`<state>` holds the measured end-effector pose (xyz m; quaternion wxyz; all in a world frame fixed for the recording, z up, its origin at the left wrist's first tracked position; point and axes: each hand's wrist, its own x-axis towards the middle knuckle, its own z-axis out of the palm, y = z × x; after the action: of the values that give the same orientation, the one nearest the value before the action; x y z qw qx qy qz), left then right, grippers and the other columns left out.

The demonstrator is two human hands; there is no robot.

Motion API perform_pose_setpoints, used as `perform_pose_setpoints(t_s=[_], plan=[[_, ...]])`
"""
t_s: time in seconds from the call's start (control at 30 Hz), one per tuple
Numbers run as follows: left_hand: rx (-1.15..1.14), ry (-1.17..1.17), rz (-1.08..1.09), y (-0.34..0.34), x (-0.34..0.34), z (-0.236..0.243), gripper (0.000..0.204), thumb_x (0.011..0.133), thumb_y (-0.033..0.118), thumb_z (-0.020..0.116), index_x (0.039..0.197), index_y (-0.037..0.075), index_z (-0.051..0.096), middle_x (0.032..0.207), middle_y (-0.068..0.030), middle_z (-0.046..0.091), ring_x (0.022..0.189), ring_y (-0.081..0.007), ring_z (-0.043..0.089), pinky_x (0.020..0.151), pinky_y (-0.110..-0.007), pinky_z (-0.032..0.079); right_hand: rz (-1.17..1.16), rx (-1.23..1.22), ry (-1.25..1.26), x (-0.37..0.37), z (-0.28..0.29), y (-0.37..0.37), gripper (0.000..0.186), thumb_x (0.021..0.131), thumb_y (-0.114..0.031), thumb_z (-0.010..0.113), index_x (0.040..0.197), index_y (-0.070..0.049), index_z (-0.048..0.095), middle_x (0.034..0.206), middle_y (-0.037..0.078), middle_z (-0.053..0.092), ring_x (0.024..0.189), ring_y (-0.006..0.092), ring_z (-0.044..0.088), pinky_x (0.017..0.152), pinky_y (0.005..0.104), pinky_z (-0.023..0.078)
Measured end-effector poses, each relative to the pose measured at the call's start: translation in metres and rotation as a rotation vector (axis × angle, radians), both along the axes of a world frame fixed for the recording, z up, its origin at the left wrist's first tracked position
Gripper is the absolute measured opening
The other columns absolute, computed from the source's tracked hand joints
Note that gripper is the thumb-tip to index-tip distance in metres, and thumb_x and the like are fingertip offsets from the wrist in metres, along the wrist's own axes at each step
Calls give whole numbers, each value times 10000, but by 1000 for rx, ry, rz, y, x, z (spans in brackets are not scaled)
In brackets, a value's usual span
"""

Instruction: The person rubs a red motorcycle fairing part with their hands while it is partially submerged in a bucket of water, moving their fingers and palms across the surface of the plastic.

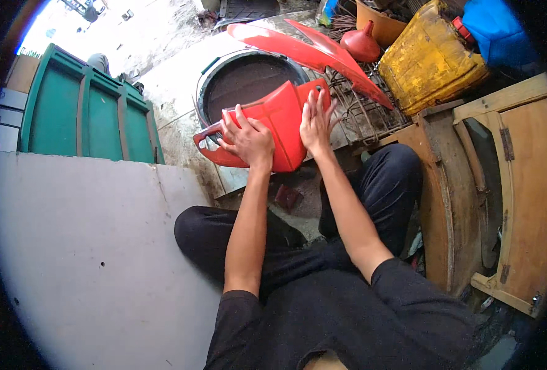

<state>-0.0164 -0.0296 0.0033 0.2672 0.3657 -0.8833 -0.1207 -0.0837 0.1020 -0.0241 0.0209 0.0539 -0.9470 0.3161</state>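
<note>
A glossy red plastic panel (284,126), shaped like a motorbike body part, leans across the near side of a dark round tub (202,98). A slim loop sticks out at the panel's left end. My left hand (248,139) lies on the panel's left half with its fingers spread. Toward the right end, my right hand (316,123) rests against the panel, fingers stretched out. The panel's underside is hidden. Dark liquid seems to fill the tub, partly covered by the panel.
Beyond the tub lie long red curved panels (323,57) on a wire rack (372,114). A red funnel (361,43) and a dirty yellow jerrycan (434,58) stand at far right. Wooden frames (514,185) border my right; a white board (100,246) and a green panel (85,108) my left.
</note>
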Motion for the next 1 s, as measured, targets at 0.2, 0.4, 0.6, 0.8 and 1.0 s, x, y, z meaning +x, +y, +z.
perform_pose_setpoints(t_s=[0.2,0.4,0.6,0.8,1.0], plan=[[20,0,-20,6,-4,1,467,948,261,483,1398,138,517,1532,-144,364,1412,-354,362,1080,-689,257,47,215,-33,-58,16,-4,604,1051,-451,226,1580,-160,243,1667,105,102,1512,443,-10,1117,750,-15],[11,7,-3,0,1,-1,477,944,259,489,1403,131,511,1536,-143,359,1415,-358,357,1085,-687,250,123,-22,-32,37,3,-2,616,1060,-446,198,1600,-155,145,1672,97,57,1514,427,-58,1114,743,-41],[28,-12,-1,2,-2,1,481,945,258,482,1408,131,506,1547,-143,345,1422,-355,347,1090,-683,246,79,62,-67,-11,16,-12,609,1058,-449,181,1600,-172,153,1673,94,58,1512,439,-48,1110,745,-50],[54,-3,-8,7,-5,3,478,945,260,479,1406,135,508,1543,-144,348,1426,-353,344,1092,-686,242,160,130,-42,-52,21,-21,618,1054,-445,179,1598,-155,147,1673,70,79,1522,404,-24,1120,736,-63],[5,5,-15,0,4,-4,480,939,257,484,1403,139,514,1540,-145,352,1424,-355,345,1097,-680,236,113,12,-94,23,4,-4,627,1054,-456,172,1604,-162,102,1678,65,10,1519,411,-60,1112,740,-70]])
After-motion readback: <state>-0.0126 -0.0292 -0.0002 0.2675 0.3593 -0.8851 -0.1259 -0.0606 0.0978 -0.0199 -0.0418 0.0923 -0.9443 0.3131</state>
